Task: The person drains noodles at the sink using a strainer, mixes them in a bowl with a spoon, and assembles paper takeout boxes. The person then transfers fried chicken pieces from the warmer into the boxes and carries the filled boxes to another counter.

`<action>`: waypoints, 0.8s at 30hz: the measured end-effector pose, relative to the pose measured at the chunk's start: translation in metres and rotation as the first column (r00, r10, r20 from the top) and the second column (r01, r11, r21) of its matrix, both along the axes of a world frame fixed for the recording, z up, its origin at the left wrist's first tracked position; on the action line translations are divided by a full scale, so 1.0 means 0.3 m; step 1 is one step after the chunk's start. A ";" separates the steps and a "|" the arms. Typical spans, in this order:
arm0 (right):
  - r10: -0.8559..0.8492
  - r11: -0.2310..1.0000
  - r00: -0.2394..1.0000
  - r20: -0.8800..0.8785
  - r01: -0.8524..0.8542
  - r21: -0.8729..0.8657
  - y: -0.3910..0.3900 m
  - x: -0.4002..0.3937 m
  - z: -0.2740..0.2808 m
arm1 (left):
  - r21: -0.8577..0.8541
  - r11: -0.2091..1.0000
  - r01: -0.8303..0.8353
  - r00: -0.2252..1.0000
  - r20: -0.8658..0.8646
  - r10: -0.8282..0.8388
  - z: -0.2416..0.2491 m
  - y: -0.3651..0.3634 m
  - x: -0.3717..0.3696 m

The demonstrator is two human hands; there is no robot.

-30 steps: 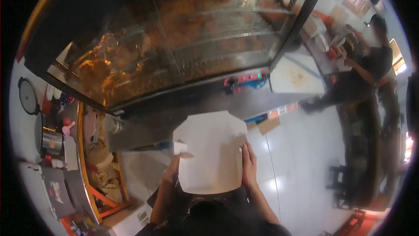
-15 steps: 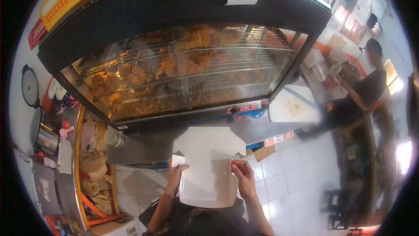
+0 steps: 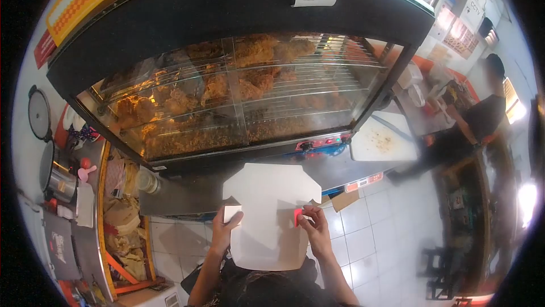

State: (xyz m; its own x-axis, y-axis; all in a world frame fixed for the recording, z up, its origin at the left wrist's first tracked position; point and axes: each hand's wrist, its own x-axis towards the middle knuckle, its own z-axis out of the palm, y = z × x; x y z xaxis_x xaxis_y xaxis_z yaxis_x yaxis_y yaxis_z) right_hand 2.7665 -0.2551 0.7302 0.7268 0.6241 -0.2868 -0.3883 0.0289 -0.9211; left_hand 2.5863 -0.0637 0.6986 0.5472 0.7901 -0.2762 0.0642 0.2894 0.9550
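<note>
A white cardboard food box [image 3: 269, 216], unfolded at its far end, is held in front of my body. My left hand [image 3: 223, 228] grips its left edge, with the thumb over a small folded white flap [image 3: 230, 215]. On the opposite side, my right hand [image 3: 315, 226] pinches the right edge by a small red flap [image 3: 297, 217] that is bent inward. The inside of the box shows only bare white card. Just beyond it stands a black heated display cabinet [image 3: 238, 137] with pieces of fried chicken [image 3: 258, 49] on wire racks behind glass.
A metal counter [image 3: 187, 193] runs under the cabinet, with a glass jar [image 3: 147, 181] at left and a white cutting board [image 3: 381, 139] with a knife at right. Another person [image 3: 482, 114] works at a counter at far right. Shelves [image 3: 122, 222] stand at left.
Both flaps have been turned further inward, so more of the red flap shows at right. My left thumb now lies over the white flap. The view has shifted slightly.
</note>
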 end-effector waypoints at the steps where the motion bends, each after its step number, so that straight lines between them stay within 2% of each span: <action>1: 0.007 1.000 1.000 -0.001 -0.007 0.005 0.000 0.003 -0.001 | -0.043 0.999 0.023 1.000 -0.009 -0.023 -0.004 0.004 -0.004; 2: 0.014 1.000 1.000 0.000 -0.014 0.010 0.001 0.006 -0.003 | -0.085 0.995 0.046 0.999 -0.017 -0.048 -0.008 0.009 -0.008; 5: 0.076 0.996 0.992 0.104 -0.071 -0.049 0.006 0.014 -0.017 | -0.027 0.992 0.120 0.989 -0.087 -0.122 -0.026 0.012 -0.019; 8: 0.100 0.994 0.988 0.120 -0.095 -0.047 0.009 0.014 -0.014 | 0.000 0.992 0.129 0.976 -0.175 -0.127 -0.022 0.008 -0.021; 11: 0.146 0.985 0.976 0.162 -0.128 -0.118 0.005 0.023 -0.015 | 0.051 0.992 0.115 0.991 -0.071 -0.111 -0.138 0.034 -0.069; 12: 0.159 0.982 0.978 0.136 -0.141 -0.128 0.005 0.028 -0.008 | -0.125 0.989 0.085 0.996 0.043 -0.080 -0.069 0.018 -0.047; 14: 0.183 0.975 0.980 0.083 -0.170 -0.145 0.005 0.031 0.010 | -0.460 0.884 0.077 0.969 0.244 0.043 0.133 -0.022 0.013; 17: 0.180 0.977 0.977 0.113 -0.164 -0.138 0.003 0.030 -0.010 | -0.192 0.974 0.123 0.992 0.026 -0.120 0.017 0.021 -0.044; 20: 0.190 0.974 0.977 0.096 -0.175 -0.147 0.006 0.028 0.001 | -0.047 0.996 0.080 0.995 0.059 -0.077 0.000 0.014 -0.037; 24: 0.183 0.977 0.978 0.096 -0.170 -0.129 0.006 0.024 -0.013 | -0.140 0.990 0.018 0.997 0.073 -0.008 -0.008 0.013 -0.039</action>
